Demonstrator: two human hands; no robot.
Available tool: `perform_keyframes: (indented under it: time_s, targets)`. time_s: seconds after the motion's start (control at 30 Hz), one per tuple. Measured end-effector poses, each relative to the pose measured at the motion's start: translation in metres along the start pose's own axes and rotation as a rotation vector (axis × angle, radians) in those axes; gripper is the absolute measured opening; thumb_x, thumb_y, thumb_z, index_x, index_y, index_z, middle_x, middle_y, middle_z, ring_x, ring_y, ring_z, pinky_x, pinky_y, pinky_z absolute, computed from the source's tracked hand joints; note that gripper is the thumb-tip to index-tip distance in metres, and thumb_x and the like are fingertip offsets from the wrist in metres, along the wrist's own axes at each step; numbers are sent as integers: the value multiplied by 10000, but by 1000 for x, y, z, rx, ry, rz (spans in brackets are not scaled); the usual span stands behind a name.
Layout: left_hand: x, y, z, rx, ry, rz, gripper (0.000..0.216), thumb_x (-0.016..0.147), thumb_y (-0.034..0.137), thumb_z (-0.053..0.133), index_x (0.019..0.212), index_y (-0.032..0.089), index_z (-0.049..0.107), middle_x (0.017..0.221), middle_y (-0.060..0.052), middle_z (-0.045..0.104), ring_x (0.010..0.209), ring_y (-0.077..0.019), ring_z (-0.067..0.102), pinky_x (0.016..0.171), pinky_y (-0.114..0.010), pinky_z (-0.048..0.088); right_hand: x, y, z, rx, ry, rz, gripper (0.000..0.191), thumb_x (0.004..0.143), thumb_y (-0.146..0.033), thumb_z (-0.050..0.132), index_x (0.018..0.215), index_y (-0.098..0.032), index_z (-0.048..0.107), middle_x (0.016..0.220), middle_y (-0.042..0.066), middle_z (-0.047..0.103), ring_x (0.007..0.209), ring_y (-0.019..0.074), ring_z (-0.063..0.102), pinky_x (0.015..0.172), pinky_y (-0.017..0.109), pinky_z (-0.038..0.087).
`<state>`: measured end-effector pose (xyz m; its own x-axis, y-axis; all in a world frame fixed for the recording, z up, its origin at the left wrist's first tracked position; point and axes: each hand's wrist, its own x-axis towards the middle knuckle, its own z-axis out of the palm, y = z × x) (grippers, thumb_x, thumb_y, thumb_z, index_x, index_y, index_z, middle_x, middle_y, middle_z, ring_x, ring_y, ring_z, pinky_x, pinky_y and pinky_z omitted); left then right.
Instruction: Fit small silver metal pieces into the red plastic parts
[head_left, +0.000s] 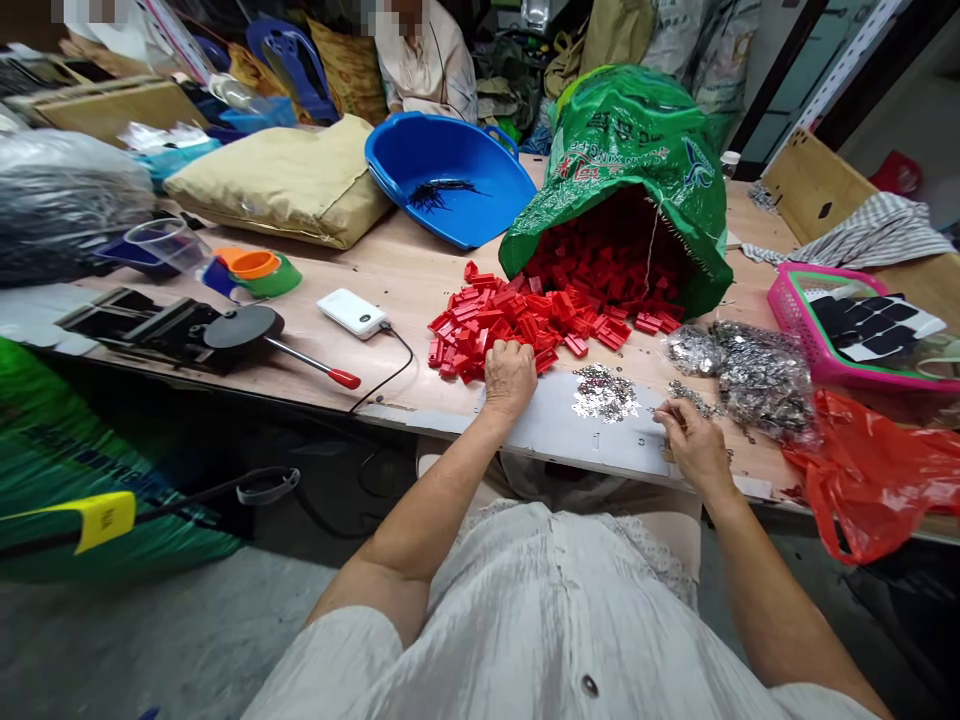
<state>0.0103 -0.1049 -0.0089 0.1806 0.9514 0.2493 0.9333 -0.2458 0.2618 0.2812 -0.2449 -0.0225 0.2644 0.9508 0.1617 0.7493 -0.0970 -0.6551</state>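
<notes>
My left hand is closed at the front edge of a heap of red plastic pieces. Its fingers curl down and away from me, so whatever they hold is hidden. The heap spills from the mouth of a green woven sack lying on its side. On the right, my right hand pinches what looks like a small metal piece between thumb and forefinger. Between the hands, a pile of small shiny metal pieces lies on a white sheet. More loose metal bits lie just beyond my right hand.
Clear bags of metal parts, a red plastic bag and a pink basket stand right. Leftward are a white power bank with a cable, a red-handled lever tool and a blue basin. A person sits opposite.
</notes>
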Motion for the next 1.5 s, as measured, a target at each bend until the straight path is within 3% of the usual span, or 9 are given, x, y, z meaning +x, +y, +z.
perform_keyframes:
  time_s: [0.2,0.37,0.57,0.77,0.9,1.0,1.13,1.23,1.5]
  targets:
    - [-33,-1,-7,-244,-89,-77,91,875,200,538,864,186,627,790,-63,700,770,-210,651,740,-328,474,-3,-23,6,261,-9,-8,227,868,-424,579,869,-201,618,777,16,646,616,143,561,621,271,430]
    - [-65,5,-5,-1048,-230,-254,74,816,222,584,777,191,530,659,23,637,617,-135,625,601,-259,524,-10,-61,19,546,-171,0,224,855,-408,616,922,-195,642,838,21,640,620,123,536,609,260,434]
    - [-96,29,-19,-1561,-453,-340,260,755,312,717,789,171,501,705,29,620,651,-116,634,705,-328,581,-21,-96,32,704,-282,-102,169,878,-368,617,914,-205,646,837,13,636,624,115,512,601,256,426]
    - [-109,36,-32,-1873,-678,-389,648,655,163,825,1235,267,554,1044,-5,618,850,-136,664,841,-372,572,-31,-99,27,732,-345,-113,172,894,-373,614,919,-206,649,803,7,620,661,123,505,612,251,423]
    - [-109,33,-34,-1952,-816,-396,588,695,155,802,1242,251,609,1224,-52,594,933,-138,656,887,-316,545,-32,-96,24,837,-380,-47,193,874,-400,641,927,-214,639,820,-3,615,638,107,495,579,233,423]
    - [-109,33,-35,-1990,-832,-386,516,730,199,788,1213,232,611,1176,-64,629,966,-167,662,865,-318,550,-29,-94,24,880,-367,3,223,849,-420,666,907,-208,625,807,-8,606,609,98,490,560,229,424]
    - [-111,35,-34,-1956,-719,-330,470,685,194,821,1079,239,568,1003,-17,655,836,-181,693,777,-379,582,-25,-92,21,824,-300,-11,215,836,-407,679,855,-198,628,763,-8,598,595,98,481,557,236,413]
    - [-112,35,-33,-1857,-551,-268,581,635,195,848,1125,274,545,972,16,629,798,-167,687,757,-366,585,-28,-92,13,651,-201,-76,163,848,-366,670,838,-205,651,764,5,628,642,119,520,604,255,427]
    - [-118,35,-39,-1122,26,84,374,645,356,852,923,210,648,928,-34,642,882,-176,632,791,-293,529,-45,-96,8,340,-156,-328,108,930,-285,558,927,-236,655,877,51,687,803,193,632,725,321,482]
